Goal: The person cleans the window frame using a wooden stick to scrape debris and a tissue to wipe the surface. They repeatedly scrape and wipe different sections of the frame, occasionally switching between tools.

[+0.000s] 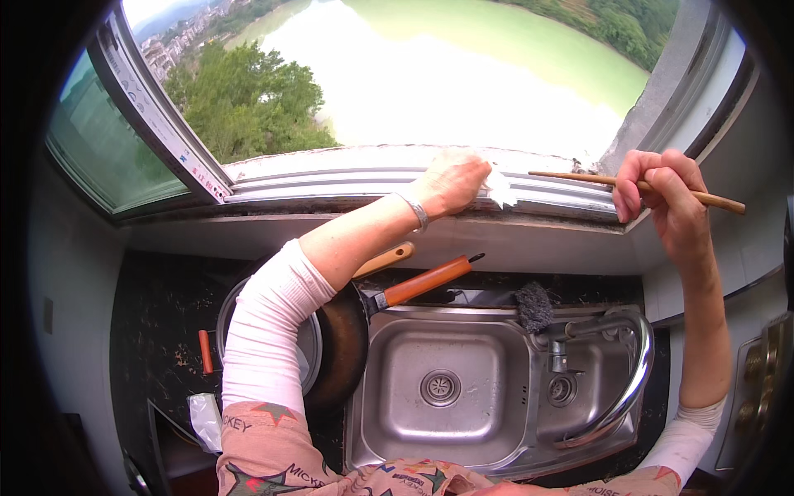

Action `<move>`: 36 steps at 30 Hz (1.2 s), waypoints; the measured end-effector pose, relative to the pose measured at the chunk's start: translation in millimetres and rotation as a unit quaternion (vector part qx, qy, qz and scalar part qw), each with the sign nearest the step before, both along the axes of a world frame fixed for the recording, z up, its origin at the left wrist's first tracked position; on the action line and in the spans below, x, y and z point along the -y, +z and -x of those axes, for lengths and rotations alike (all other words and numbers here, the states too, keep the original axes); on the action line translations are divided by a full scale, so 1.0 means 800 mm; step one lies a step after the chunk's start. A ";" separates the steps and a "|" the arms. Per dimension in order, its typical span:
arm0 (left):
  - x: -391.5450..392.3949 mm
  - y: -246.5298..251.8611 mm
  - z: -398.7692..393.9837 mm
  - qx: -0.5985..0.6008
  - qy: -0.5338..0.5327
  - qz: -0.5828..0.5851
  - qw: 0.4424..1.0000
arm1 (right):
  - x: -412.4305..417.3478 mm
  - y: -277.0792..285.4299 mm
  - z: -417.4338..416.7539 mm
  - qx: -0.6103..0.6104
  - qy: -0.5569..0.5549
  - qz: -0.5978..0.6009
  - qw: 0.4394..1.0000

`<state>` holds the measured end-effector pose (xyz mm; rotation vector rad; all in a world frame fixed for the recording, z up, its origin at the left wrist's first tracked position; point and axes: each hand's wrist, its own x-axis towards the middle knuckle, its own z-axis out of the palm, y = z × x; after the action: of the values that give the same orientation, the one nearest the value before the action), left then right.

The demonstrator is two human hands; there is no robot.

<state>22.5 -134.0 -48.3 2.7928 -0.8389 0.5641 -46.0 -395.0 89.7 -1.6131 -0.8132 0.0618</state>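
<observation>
My left hand (456, 181) is closed around a crumpled white tissue or cloth (500, 188) at the metal track of the window sill (360, 183). A silver bracelet circles that wrist. To the right, my right hand (662, 186) grips a thin wooden chopstick (719, 201), held nearly level, its narrow tip pointing left over the track towards the cloth. Whether the tip touches the track cannot be told.
Below the sill lies a steel double sink (443, 384) with a curved faucet (645, 366) and a dark scouring pad (534, 307). A wok (341, 347) with an orange handle (428, 281) sits left of it. The sliding window pane (111, 136) stands at the left; outside is a drop to water.
</observation>
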 end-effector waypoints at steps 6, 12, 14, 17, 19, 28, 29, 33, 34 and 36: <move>0.061 0.024 -0.030 -0.232 -0.013 0.283 0.931 | 0.028 0.000 0.010 0.001 -0.038 -0.003 0.999; 0.000 0.064 -0.039 -0.375 -0.194 0.497 0.758 | 0.061 -0.004 0.012 0.008 -0.050 -0.026 0.998; -0.018 0.070 -0.030 -0.351 -0.143 0.458 0.804 | 0.066 -0.012 0.011 0.004 -0.051 -0.021 0.998; -0.036 0.062 -0.029 -0.346 -0.053 0.279 0.894 | 0.067 -0.022 0.011 0.005 -0.054 0.007 0.999; -0.019 0.063 -0.010 -0.253 0.009 0.060 0.966 | 0.069 -0.028 0.010 0.010 -0.060 0.022 0.998; 0.068 0.008 -0.052 -0.220 -0.071 0.072 0.970 | 0.089 -0.046 0.015 0.010 -0.078 0.048 0.996; 0.081 0.010 -0.052 -0.221 -0.065 0.090 0.969 | 0.090 -0.049 0.015 0.016 -0.075 0.050 0.996; 0.142 0.031 -0.063 -0.173 -0.122 -0.059 0.975 | 0.103 -0.057 0.019 0.025 -0.088 0.043 0.995; 0.154 0.037 -0.062 -0.166 -0.128 -0.085 0.974 | 0.105 -0.057 0.021 0.024 -0.092 0.036 0.995; 0.175 0.024 -0.070 -0.105 -0.162 -0.020 0.981 | 0.108 -0.056 0.028 0.023 -0.105 0.023 0.994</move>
<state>78.7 -274.1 -29.3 2.6071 -1.2323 0.1978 -68.7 -481.8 45.3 -1.7406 -0.6778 -0.1067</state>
